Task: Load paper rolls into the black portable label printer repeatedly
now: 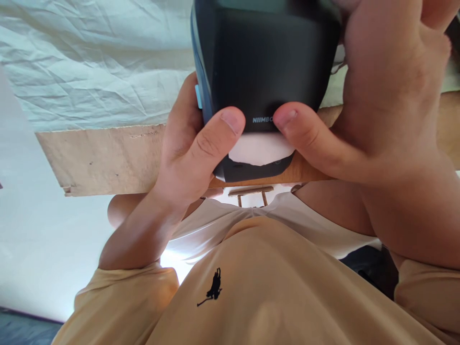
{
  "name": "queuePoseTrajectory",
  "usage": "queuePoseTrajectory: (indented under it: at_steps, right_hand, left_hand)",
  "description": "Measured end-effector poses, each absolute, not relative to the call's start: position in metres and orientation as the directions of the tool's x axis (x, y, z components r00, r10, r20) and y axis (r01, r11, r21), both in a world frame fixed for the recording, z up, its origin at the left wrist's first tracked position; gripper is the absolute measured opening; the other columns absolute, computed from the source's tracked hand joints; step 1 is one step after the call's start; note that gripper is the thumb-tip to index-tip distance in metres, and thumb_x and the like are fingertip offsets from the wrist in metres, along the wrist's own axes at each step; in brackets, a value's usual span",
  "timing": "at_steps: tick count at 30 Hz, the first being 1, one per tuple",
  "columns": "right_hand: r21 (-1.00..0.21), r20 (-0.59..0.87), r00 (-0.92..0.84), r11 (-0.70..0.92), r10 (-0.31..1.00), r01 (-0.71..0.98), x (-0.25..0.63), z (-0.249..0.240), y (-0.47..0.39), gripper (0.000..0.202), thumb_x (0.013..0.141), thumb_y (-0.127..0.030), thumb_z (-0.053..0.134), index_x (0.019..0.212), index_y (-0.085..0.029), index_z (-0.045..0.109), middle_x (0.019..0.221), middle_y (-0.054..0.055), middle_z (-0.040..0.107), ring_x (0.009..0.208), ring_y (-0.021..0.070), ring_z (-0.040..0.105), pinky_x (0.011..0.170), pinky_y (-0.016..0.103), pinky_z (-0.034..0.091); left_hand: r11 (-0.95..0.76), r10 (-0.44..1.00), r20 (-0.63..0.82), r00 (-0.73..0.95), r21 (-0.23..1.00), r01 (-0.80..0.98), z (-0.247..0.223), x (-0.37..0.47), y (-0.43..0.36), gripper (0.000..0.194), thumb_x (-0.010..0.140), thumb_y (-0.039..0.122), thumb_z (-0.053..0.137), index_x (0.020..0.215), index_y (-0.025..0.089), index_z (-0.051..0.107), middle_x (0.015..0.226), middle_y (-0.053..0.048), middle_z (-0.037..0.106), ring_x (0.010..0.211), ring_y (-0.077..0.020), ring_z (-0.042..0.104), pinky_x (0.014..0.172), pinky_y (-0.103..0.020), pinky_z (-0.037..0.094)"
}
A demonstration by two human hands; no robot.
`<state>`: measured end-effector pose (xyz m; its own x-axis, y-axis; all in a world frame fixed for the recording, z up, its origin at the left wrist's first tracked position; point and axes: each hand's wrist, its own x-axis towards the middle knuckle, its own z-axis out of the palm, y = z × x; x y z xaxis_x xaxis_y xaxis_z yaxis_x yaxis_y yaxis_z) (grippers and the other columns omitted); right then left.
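Cradling the black NIIMBOT label printer point(269, 62) from both sides, the left hand point(183, 139) and the right hand point(391, 100) share its weight; the left palm and fingers wrap the side near a light-blue tab point(199, 97), while the right hand takes the opposite side, though its fingertips are out of sight.

Both thumbs lie on the near end of the top, either side of the lettering, the right one covering its last part; this two-sided grasp likely keeps the bulky body level and stops it twisting. A white paper piece point(260, 148) with an uneven edge shows below the lettering, between the thumbs; that spacing leaves its middle uncovered, and turning this end towards the wearer seems to keep paper and lettering readable.

The printer is held above the near edge of the wooden tabletop point(108, 160), close to the body; pale wrinkled cloth point(89, 62) lies beyond the bare wooden strip; whether the printer's underside touches anything cannot be told.
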<state>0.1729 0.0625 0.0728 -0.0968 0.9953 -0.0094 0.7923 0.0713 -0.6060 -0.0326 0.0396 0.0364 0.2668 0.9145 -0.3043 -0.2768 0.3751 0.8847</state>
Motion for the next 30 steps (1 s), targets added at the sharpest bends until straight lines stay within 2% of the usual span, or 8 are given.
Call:
queuePoseTrajectory:
  at_steps: [5,9,14,18,21,25,28,30]
  right_hand:
    - [-0.548,0.138,-0.186,0.232,0.973,0.804,0.185,0.062,0.059,0.09,0.1,-0.093,0.038,0.163,-0.039,0.074,0.152,-0.018,0.077,0.134,0.03,0.074,0.145,0.052,0.048]
    - [-0.439,0.104,-0.263,0.281,0.959,0.854,0.188,0.061,0.057,0.103,0.1,-0.095,0.021,0.176,-0.038,0.061,0.162,-0.014,0.071,0.142,0.0329,0.072,0.146,0.055,0.047]
    - [-0.33,0.042,-0.297,0.294,0.954,0.897,0.181,0.069,0.055,0.116,0.102,-0.073,-0.018,0.184,-0.029,0.051,0.167,-0.01,0.066,0.15,0.0322,0.067,0.14,0.065,0.047]
    - [-0.491,0.013,-0.208,0.187,0.978,0.851,0.178,0.073,0.055,0.133,0.094,-0.041,-0.042,0.175,-0.033,0.062,0.161,-0.016,0.069,0.15,0.0211,0.068,0.146,0.057,0.037]
    - [-0.561,0.02,-0.186,0.165,0.982,0.811,0.177,0.072,0.057,0.145,0.086,-0.028,-0.049,0.171,-0.033,0.067,0.158,-0.017,0.071,0.147,0.0181,0.07,0.146,0.054,0.034]
    - [-0.457,0.025,-0.243,0.228,0.97,0.86,0.178,0.072,0.058,0.137,0.088,-0.03,-0.045,0.179,-0.032,0.058,0.165,-0.016,0.066,0.149,0.0204,0.069,0.145,0.057,0.037]
    - [-0.493,0.022,-0.234,0.214,0.972,0.843,0.179,0.071,0.057,0.136,0.087,-0.028,-0.043,0.178,-0.031,0.059,0.164,-0.016,0.067,0.149,0.0207,0.07,0.147,0.058,0.034]
    - [-0.483,0.035,-0.243,0.229,0.97,0.845,0.181,0.069,0.055,0.122,0.097,-0.045,-0.032,0.179,-0.03,0.058,0.165,-0.015,0.067,0.146,0.024,0.07,0.147,0.059,0.035]
  left_hand:
    - [0.361,0.917,-0.288,0.274,0.893,-0.268,0.035,-0.032,0.04,0.062,0.084,0.061,0.109,0.123,0.03,0.072,0.134,-0.002,0.091,0.142,-0.0418,0.084,0.099,-0.049,0.069]
    - [0.391,0.905,-0.321,0.28,0.885,-0.251,0.037,-0.031,0.04,0.065,0.086,0.057,0.107,0.129,0.027,0.068,0.143,-0.007,0.089,0.143,-0.042,0.082,0.102,-0.049,0.067]
    - [0.381,0.905,-0.3,0.301,0.886,-0.264,0.038,-0.034,0.04,0.056,0.093,0.044,0.101,0.132,0.025,0.065,0.144,-0.011,0.087,0.137,-0.0408,0.082,0.1,-0.049,0.065]
    - [0.382,0.91,-0.32,0.264,0.893,-0.238,0.037,-0.035,0.04,0.071,0.084,0.061,0.108,0.131,0.025,0.068,0.132,-0.01,0.085,0.122,-0.0379,0.08,0.094,-0.048,0.064]
    - [0.392,0.909,-0.343,0.239,0.897,-0.206,0.037,-0.035,0.039,0.081,0.075,0.073,0.11,0.13,0.027,0.072,0.124,-0.008,0.082,0.121,-0.0378,0.078,0.095,-0.048,0.065]
    - [0.408,0.902,-0.359,0.242,0.891,-0.199,0.038,-0.034,0.038,0.08,0.075,0.074,0.109,0.13,0.029,0.072,0.124,-0.007,0.084,0.121,-0.0389,0.081,0.092,-0.049,0.067]
    - [0.396,0.908,-0.339,0.246,0.887,-0.239,0.034,-0.034,0.038,0.074,0.079,0.068,0.109,0.129,0.027,0.073,0.123,-0.008,0.084,0.119,-0.0383,0.083,0.091,-0.047,0.067]
    - [0.39,0.91,-0.323,0.261,0.88,-0.271,0.029,-0.035,0.039,0.068,0.083,0.063,0.109,0.129,0.027,0.075,0.125,-0.008,0.084,0.12,-0.0374,0.083,0.093,-0.046,0.068]
